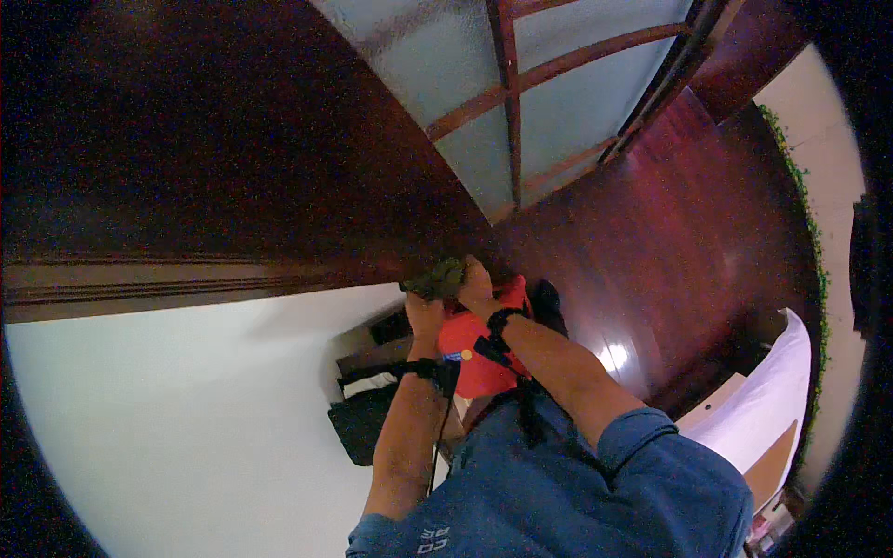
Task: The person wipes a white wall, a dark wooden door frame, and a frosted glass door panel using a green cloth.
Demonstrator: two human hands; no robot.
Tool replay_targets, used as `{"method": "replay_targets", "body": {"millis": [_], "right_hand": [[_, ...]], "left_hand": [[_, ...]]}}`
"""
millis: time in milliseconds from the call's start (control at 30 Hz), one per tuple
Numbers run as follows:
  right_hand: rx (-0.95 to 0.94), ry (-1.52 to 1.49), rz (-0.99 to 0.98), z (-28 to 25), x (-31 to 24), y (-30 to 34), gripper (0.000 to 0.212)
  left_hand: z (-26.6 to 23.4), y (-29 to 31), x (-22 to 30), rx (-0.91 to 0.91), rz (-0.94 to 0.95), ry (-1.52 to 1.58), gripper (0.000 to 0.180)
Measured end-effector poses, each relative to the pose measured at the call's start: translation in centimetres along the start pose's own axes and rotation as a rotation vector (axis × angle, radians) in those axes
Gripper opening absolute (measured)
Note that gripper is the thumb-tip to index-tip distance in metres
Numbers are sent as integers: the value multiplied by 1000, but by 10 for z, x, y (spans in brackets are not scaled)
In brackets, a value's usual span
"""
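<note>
Both of my hands are held out together in front of me. Between them is a dark green crumpled bundle (pixel 435 278), perhaps cloth; its kind is too dim to make out. My left hand (pixel 425 314) is closed on its lower side. My right hand (pixel 475 283) is closed at its right end. Dark straps circle both wrists. Below the hands a bright red bag-like thing (pixel 476 367) shows, partly covered by my right forearm.
A dark wooden door or panel (pixel 233 139) fills the upper left, beside a white wall (pixel 186 400). Black items (pixel 363 428) sit left of my left forearm. Ahead stands a glass-paned wooden door (pixel 507 88). A white-covered bed or table (pixel 758 395) lies right, past the dark wooden floor (pixel 651 251).
</note>
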State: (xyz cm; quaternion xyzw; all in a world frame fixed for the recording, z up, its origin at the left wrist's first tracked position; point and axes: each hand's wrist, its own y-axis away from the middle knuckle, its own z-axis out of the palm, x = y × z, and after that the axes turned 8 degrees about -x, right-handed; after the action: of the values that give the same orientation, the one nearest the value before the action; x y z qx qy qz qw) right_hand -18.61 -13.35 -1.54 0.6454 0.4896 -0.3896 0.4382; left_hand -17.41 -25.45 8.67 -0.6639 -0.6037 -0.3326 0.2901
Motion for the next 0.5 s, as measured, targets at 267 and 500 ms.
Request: {"method": "replay_targets", "body": {"millis": [267, 500], "right_hand": [[-19, -113, -63, -39, -74, 39, 50], [140, -307, -510, -64, -101, 18, 31]], "left_hand": [[-15, 14, 13, 43, 77, 38, 32], [-56, -1, 102, 52, 86, 248, 30]]}}
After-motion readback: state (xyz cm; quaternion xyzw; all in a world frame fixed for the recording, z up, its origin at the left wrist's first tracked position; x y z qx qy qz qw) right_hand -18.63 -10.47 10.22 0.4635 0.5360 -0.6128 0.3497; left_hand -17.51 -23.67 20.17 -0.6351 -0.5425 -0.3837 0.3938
